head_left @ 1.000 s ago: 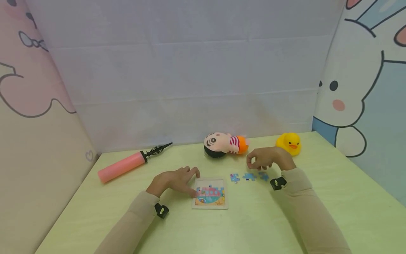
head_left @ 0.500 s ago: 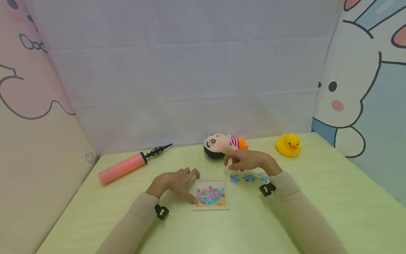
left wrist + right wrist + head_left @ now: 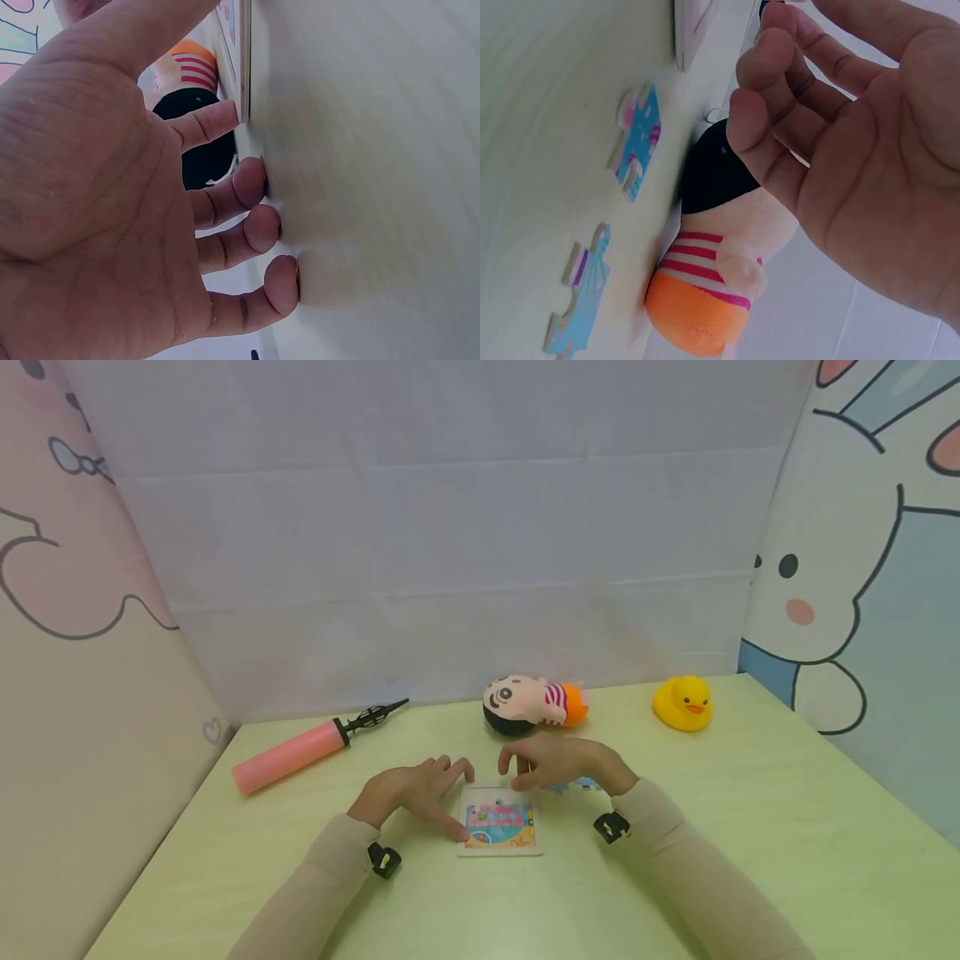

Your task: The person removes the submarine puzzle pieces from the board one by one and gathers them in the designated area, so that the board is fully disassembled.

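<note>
My right hand (image 3: 558, 764) has swung left from the loose puzzle pieces (image 3: 636, 142) and now hovers over the far edge of the puzzle tray (image 3: 500, 827), fingers curled; I cannot tell whether they pinch a piece. My left hand (image 3: 412, 789) stays flat, fingertips pressing the tray's left edge near the table's middle. The doll (image 3: 534, 703), duck (image 3: 682, 702) and pump (image 3: 300, 750) lie toward the far edge, clear of my reach.
</note>
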`<state>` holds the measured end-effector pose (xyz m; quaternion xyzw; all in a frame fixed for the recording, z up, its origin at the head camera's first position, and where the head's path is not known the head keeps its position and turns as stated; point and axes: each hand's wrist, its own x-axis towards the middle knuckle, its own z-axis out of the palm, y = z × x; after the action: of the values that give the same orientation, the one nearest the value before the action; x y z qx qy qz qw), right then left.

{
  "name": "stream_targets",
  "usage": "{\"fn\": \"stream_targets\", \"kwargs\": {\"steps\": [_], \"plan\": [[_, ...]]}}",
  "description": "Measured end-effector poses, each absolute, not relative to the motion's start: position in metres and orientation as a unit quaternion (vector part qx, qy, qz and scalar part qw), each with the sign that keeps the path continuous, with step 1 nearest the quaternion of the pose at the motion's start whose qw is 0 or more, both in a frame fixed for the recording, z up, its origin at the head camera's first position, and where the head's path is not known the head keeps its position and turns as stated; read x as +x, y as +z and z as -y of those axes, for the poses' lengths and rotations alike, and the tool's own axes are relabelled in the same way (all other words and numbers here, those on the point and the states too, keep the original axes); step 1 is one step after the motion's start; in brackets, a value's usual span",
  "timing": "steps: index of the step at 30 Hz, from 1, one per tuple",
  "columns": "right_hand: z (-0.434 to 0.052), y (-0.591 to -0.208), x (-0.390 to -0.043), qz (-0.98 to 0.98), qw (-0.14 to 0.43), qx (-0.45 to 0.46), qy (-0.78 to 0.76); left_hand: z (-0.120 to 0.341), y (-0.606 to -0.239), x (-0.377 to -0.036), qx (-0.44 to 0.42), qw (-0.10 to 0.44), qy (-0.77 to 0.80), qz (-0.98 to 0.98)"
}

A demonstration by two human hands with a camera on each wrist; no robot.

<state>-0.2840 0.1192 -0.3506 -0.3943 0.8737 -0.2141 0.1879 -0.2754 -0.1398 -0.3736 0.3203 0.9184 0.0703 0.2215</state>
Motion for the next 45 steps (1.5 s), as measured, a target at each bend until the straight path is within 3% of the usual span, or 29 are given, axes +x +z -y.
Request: {"fn": "stream_targets", "kwargs": {"steps": [15, 45], "plan": [[-0.095, -0.363, -0.272, -0.872, 0.245, -0.38, -0.19, 0.138, -0.373, -0.275, 0.318, 0.218, 0.066, -0.92], [-0.075, -0.366, -0.254, -0.876, 0.234, -0.385, -0.171, 0.139, -0.375, -0.274, 0.304, 0.225, 0.078, -0.922]]}}
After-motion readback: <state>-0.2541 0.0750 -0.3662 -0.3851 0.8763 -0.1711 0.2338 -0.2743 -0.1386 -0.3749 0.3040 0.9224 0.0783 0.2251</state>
